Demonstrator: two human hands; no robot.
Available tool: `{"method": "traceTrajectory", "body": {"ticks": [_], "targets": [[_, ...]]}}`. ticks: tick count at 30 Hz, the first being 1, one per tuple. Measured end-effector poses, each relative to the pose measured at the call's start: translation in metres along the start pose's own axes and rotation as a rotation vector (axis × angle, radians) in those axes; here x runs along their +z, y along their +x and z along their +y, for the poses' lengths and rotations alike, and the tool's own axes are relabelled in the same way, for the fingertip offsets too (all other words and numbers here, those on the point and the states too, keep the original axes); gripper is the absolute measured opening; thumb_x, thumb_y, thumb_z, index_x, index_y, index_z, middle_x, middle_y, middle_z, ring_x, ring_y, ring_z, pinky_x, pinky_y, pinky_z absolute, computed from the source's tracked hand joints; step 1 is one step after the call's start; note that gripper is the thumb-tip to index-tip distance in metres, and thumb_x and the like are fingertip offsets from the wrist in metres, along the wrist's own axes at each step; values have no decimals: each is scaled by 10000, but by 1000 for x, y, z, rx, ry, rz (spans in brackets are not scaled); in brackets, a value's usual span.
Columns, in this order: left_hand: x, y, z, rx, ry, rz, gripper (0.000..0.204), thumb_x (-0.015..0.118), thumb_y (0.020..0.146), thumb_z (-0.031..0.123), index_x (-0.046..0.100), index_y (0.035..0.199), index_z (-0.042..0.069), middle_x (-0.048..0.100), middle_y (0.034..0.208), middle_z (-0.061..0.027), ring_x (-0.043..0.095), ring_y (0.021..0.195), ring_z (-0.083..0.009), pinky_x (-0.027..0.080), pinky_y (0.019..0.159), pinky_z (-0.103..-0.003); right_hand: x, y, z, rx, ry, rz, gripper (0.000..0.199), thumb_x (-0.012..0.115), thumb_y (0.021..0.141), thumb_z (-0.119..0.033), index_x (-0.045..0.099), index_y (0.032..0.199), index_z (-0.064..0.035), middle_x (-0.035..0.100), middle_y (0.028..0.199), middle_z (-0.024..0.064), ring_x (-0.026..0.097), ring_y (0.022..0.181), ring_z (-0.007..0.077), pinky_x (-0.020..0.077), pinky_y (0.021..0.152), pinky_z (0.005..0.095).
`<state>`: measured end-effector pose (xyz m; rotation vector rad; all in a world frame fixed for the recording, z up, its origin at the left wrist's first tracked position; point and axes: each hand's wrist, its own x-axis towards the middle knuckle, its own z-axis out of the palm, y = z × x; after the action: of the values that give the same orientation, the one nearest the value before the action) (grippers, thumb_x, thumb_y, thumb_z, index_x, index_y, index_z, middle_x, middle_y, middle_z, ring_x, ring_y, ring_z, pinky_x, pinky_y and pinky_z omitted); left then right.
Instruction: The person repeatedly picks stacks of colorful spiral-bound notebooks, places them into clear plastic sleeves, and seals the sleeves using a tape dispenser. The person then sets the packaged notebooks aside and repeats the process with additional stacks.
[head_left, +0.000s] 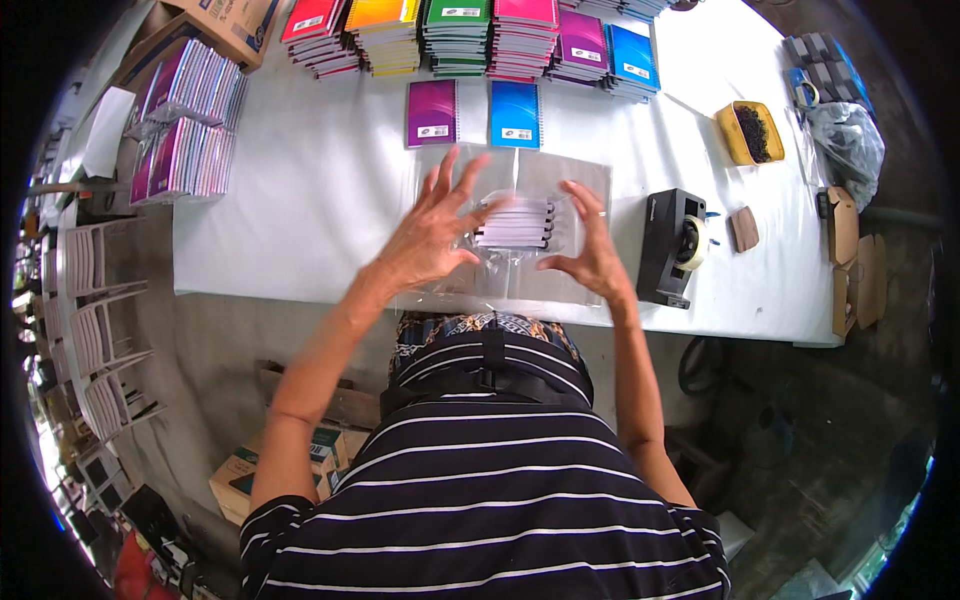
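Note:
In front of me, near the table's front edge, a small stack of spiral notebooks shows its white page edges and dark wire loops. Clear plastic film seems to wrap it, and it rests on flat clear plastic bags. On the stack's left, my left hand hovers with spread fingers, some partly over the stack. My right hand curves around the right side, thumb and fingers apart. Both hands look open; whether any fingertip touches the film I cannot tell. Beyond the bags lie a purple notebook and a blue notebook.
Piles of coloured notebooks line the far edge. Wrapped notebook bundles stand at left beside a cardboard box. To the right are a black tape dispenser, a brown block and a yellow tub of small dark pieces.

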<state>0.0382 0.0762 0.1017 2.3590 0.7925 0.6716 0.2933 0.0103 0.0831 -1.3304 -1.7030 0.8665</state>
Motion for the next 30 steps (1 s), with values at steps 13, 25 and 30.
{"method": "traceTrajectory", "body": {"ticks": [13, 25, 30], "targets": [[10, -40, -16, -310, -246, 77, 1182, 839, 688, 337, 48, 1547, 155, 166, 1595, -134, 85, 1467, -360, 210, 1176, -490, -13, -10, 10, 28, 149, 90, 952, 904, 557, -251, 425, 1362, -80, 464, 1423, 122, 388, 1357, 291, 352, 1107, 463], [79, -3, -14, -561, -753, 214, 1020, 726, 768, -49, 92, 1539, 159, 356, 1511, -141, 410, 1351, -299, 371, 1102, -387, 60, 19, 58, 77, 84, -98, 891, 858, 672, -92, 327, 1387, -60, 476, 1318, 134, 446, 1264, 248, 363, 1082, 387], [59, -37, -24, -390, -581, 408, 829, 805, 707, 52, 431, 1435, 189, 277, 1565, -108, 240, 1444, -295, 273, 1166, -427, 30, 5, 23, 35, 418, 185, 708, 882, 648, -196, 509, 1241, -87, 416, 1405, 133, 355, 1364, 285, 293, 1138, 464]]}}
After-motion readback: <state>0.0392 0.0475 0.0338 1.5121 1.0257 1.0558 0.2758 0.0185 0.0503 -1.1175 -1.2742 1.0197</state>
